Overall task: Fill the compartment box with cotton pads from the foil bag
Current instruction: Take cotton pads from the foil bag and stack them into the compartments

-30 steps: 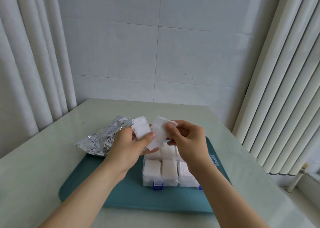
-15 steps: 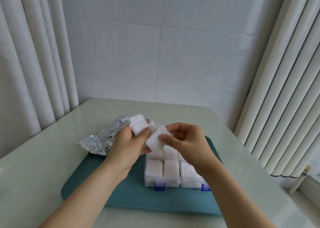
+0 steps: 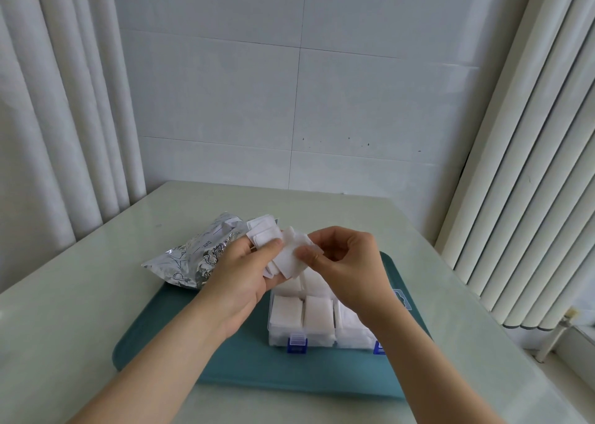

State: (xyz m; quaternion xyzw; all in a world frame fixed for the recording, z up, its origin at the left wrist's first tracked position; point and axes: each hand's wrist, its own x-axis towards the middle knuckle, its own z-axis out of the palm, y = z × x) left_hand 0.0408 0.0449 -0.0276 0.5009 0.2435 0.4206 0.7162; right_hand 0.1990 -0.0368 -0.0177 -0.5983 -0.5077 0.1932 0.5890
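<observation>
A clear compartment box (image 3: 322, 340) with blue latches stands on a teal mat; its visible compartments hold white cotton pads (image 3: 317, 314). My left hand (image 3: 240, 275) grips a small stack of cotton pads (image 3: 265, 235) just above the box's far left corner. My right hand (image 3: 349, 262) pinches one pad (image 3: 291, 258) from that stack between thumb and fingers. The crumpled foil bag (image 3: 190, 258) lies to the left, behind my left hand, partly on the mat. The box's far compartments are hidden by my hands.
The teal mat (image 3: 180, 336) lies on a pale glass-topped table (image 3: 80, 295). White curtains hang at left, vertical blinds at right, and a tiled wall stands behind. The table's right edge drops to the floor near a window ledge.
Both hands have dropped lower toward the box. The right hand has drawn one pad down off the left hand's stack.
</observation>
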